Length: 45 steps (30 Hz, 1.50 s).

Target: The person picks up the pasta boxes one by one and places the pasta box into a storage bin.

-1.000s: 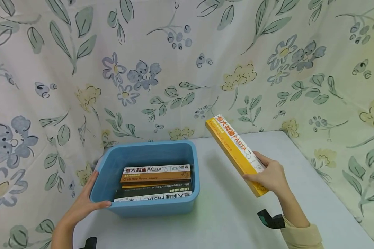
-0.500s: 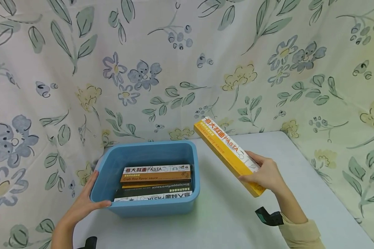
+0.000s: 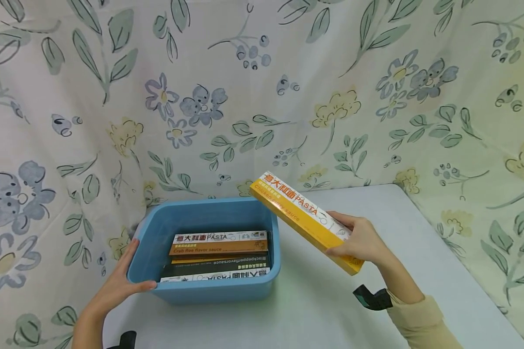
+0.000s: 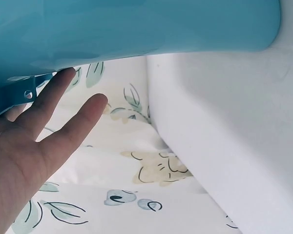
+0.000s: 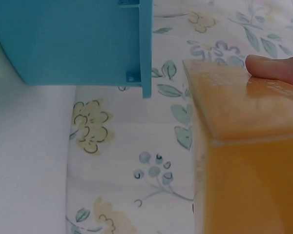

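Note:
My right hand (image 3: pixel 357 240) grips the near end of a yellow and white pasta box (image 3: pixel 303 218) labelled chicken curry sauce. The box is tilted above the table, its far end overlapping the right back corner of a blue plastic tub (image 3: pixel 214 291) in the head view. In the right wrist view the thumb lies along one face of the pasta box (image 5: pixel 254 170). At the tub's left front corner rests my left hand (image 3: pixel 113 286), its thumb on the rim. The left wrist view shows its spread, straight fingers (image 4: pixel 75 131) beside the tub's outer wall (image 4: pixel 136 29).
Several pasta boxes lie inside the tub: a brown crab roe box (image 3: pixel 218 245) at the back and a black pepper box (image 3: pixel 218 266) before it. A white table (image 3: pixel 323 310) carries the tub. A floral curtain (image 3: pixel 262 97) hangs behind and at both sides.
My right hand has moved left with the yellow pasta box, bringing its far end over the tub's right edge and tilting it flatter. The left hand and tub have stayed in place.

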Each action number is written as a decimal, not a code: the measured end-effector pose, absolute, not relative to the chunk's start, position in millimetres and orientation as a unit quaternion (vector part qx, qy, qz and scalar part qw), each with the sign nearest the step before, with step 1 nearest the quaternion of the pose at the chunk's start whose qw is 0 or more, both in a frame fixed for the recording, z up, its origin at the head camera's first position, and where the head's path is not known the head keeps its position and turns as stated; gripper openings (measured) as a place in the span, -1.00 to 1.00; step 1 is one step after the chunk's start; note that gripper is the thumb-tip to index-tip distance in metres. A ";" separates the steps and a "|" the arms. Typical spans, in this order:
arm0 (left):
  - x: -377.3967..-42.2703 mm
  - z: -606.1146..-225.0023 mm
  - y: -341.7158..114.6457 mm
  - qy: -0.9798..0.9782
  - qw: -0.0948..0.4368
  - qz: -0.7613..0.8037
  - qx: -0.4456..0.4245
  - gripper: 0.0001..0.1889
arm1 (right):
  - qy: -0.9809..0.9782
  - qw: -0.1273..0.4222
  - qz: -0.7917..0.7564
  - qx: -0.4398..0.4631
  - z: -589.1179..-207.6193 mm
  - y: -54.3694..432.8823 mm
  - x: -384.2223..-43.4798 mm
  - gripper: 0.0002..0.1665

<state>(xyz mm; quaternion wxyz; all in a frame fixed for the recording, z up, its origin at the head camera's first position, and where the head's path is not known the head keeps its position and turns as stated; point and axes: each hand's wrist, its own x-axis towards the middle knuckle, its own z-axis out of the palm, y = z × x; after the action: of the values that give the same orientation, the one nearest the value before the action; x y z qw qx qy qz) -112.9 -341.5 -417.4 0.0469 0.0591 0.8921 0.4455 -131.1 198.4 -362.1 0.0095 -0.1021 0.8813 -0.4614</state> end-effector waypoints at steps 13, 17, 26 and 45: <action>-113.8 -419.2 -342.4 0.891 0.050 0.447 0.061 0.22 | 0.882 0.039 -0.440 -0.162 -355.4 179.4 -143.1 0.02; -113.0 -419.3 -342.0 0.892 0.043 0.446 0.062 0.22 | 0.879 0.044 -0.433 -0.194 -354.1 173.0 -146.3 0.02; -112.7 -419.5 -342.3 0.892 0.039 0.446 0.064 0.22 | 0.862 0.089 -0.438 -0.239 -353.4 156.1 -152.2 0.01; -114.1 -420.5 -342.3 0.899 0.039 0.433 0.053 0.23 | 0.833 0.113 -0.414 -0.348 -347.9 108.3 -164.1 -0.02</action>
<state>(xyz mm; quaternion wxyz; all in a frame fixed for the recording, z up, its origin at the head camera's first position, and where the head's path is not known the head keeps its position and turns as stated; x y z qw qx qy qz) -114.1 -342.3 -420.5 0.0390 0.0533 0.8988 0.4333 -164.1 108.3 -347.9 0.1127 -0.3482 0.8332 -0.4144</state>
